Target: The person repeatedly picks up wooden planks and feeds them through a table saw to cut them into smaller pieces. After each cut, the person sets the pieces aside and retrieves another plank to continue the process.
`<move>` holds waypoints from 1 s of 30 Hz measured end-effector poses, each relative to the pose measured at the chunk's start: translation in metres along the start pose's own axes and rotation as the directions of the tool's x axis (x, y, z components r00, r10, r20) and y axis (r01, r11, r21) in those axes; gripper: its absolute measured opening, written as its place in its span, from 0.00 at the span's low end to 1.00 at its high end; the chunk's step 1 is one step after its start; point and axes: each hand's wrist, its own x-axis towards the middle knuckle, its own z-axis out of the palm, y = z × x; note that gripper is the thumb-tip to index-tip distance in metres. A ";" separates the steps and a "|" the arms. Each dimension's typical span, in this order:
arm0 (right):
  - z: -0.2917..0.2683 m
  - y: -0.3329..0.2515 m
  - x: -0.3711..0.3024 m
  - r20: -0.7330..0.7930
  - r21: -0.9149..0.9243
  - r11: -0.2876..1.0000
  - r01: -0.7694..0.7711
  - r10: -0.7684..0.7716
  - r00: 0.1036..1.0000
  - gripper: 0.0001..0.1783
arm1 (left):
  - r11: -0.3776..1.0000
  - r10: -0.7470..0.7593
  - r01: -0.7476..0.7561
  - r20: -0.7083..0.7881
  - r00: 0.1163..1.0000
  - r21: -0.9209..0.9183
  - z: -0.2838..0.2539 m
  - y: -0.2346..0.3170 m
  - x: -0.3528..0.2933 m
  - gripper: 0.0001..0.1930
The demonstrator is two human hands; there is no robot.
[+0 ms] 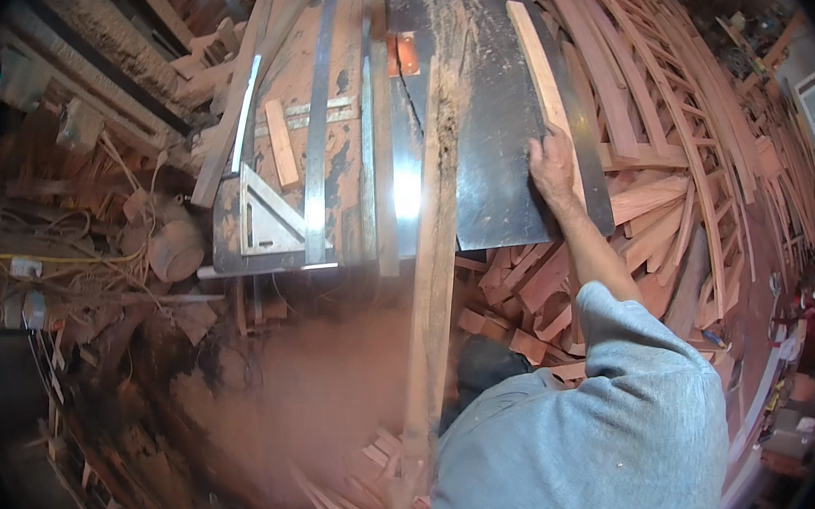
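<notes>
A long rough wooden board lies lengthwise over the dark metal saw table, its near end hanging past the front edge toward me. Low in the view, my left hand is closed around that near end; the board hides part of its fingers. My right hand rests at the table's right side, fingers curled on the lower part of a slim pale wooden strip. An orange insert plate is set in the table left of the board's far part.
Left of the board lie metal straight bars, a triangular set square and a small wood block. Long boards are stacked at the right, with offcuts heaped below the table. Sawdust covers the floor.
</notes>
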 end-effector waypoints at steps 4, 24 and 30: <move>-0.007 -0.101 -0.021 0.501 0.388 0.716 -0.581 0.365 0.785 0.31 | 0.985 -0.022 0.046 -0.143 0.989 0.168 0.013 0.088 -0.016 0.26; 0.040 -0.212 -0.115 0.364 0.568 0.723 -0.394 0.208 0.908 0.34 | 0.997 -0.075 0.075 0.013 0.997 0.035 0.011 -0.006 -0.066 0.18; 0.082 -0.199 -0.054 0.316 0.518 0.775 -0.362 0.220 0.923 0.30 | 0.999 -0.034 0.034 -0.005 0.999 0.002 0.026 0.026 -0.015 0.18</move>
